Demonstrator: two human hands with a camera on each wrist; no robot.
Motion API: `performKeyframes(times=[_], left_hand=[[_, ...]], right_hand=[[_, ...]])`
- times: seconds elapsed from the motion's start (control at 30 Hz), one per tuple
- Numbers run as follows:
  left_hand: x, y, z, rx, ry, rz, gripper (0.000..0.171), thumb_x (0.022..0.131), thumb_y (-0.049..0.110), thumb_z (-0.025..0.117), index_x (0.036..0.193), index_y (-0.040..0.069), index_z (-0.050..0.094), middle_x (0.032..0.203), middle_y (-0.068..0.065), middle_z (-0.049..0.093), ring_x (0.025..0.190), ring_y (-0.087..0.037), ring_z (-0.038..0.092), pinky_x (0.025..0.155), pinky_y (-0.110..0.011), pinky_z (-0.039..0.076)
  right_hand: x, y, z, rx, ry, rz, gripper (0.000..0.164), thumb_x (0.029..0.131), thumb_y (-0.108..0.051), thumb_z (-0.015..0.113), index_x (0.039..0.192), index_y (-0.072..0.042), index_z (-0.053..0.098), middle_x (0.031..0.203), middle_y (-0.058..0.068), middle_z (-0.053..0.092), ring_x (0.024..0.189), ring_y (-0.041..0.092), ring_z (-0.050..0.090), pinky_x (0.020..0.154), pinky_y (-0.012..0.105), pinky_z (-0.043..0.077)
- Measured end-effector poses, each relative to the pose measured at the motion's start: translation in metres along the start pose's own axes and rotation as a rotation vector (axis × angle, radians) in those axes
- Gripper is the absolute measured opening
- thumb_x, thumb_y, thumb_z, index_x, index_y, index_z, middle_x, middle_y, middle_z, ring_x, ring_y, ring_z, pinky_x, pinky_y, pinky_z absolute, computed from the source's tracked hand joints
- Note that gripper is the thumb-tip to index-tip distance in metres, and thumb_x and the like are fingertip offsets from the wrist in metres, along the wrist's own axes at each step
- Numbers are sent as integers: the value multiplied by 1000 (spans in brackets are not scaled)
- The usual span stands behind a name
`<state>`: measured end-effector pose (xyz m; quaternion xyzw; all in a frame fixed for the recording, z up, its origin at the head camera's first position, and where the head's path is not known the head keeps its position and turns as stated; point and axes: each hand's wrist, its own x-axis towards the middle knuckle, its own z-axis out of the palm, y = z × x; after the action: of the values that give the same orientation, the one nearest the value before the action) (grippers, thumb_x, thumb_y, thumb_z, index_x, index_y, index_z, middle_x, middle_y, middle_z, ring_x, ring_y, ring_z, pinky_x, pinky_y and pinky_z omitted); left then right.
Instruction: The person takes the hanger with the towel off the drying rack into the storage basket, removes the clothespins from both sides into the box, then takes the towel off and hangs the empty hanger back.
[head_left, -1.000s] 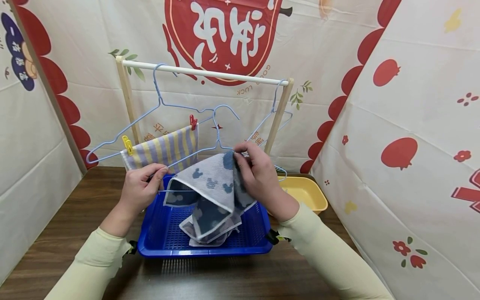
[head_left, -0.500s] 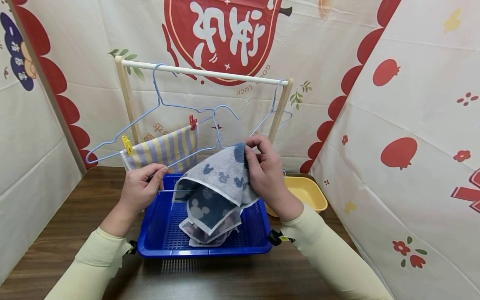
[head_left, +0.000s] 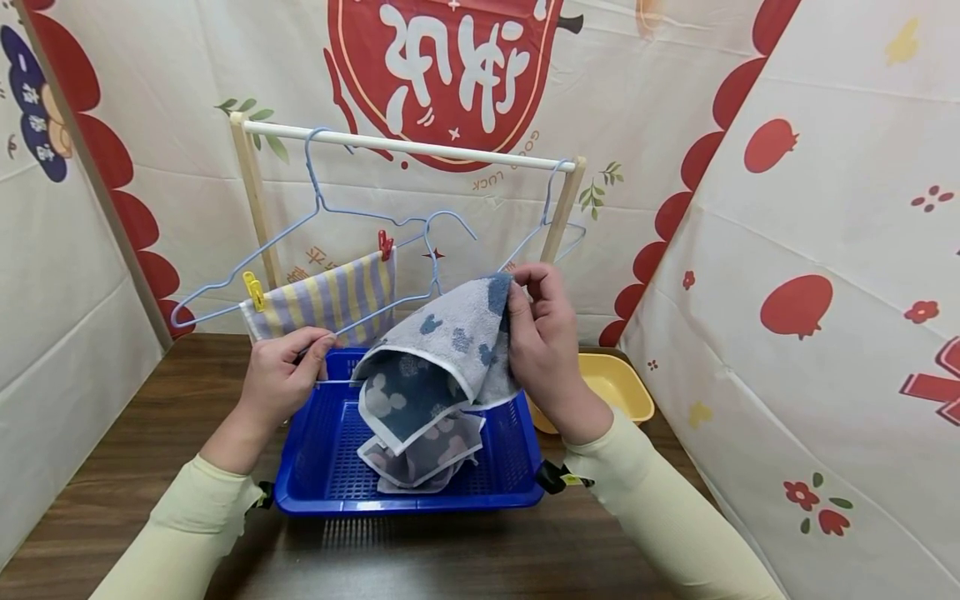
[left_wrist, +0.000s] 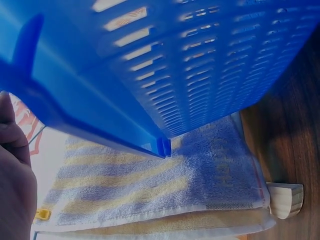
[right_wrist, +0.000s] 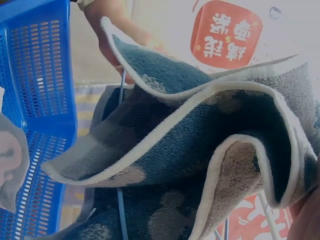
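My left hand grips the left end of a light blue wire hanger, which is held up in front of the rack. Over the hanger's lower bar drapes a grey and dark teal towel with mouse-head shapes. My right hand pinches this towel's upper right corner; in the right wrist view its white-edged folds hang around the bar. Another grey patterned towel lies crumpled in the blue basket below. The hanger's right end is hidden behind the towel and hand.
A wooden rack with a white rod stands behind. From it hang a striped towel on a hanger, with yellow and red clothespins, and a second hanger at right. A yellow tub sits at the right on the wooden table.
My right hand has moved to the right and slightly up, drawing the teal towel along the hanger bar. The left hand and the hanger have stayed in place.
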<state>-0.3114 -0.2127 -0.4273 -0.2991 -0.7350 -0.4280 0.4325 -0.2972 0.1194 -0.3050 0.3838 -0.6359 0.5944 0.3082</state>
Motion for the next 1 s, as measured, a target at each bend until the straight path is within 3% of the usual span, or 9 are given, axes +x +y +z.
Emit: performKeyframes(times=[0.2,0.47,1.0], left_hand=[[0,-1,1,8,1,4,23,90,-21,74,96,1,79,62,4,62,52,-7,55,53,-18,45],[0,-2,0,17,1,-3,23,90,-20,74,96,2,80,62,4,63,53,-6,55,54,-18,45],[0,-2,3,27,-2,-4,22,89,-19,76,96,2,80,62,5,63,52,-5,54,52,-18,43]], right_hand=[[3,-2,-1,76,47,-7,8,113,8,49,119,12,50,103,2,64,92,17,65,81,25,54],[6,-9,-3,76,88,-5,10,114,5,49,120,-1,56,103,3,63,93,18,65,81,24,54],[10,-23,-2,144,207,-75,18,113,9,49,120,-3,59,109,7,68,99,19,70,87,27,59]])
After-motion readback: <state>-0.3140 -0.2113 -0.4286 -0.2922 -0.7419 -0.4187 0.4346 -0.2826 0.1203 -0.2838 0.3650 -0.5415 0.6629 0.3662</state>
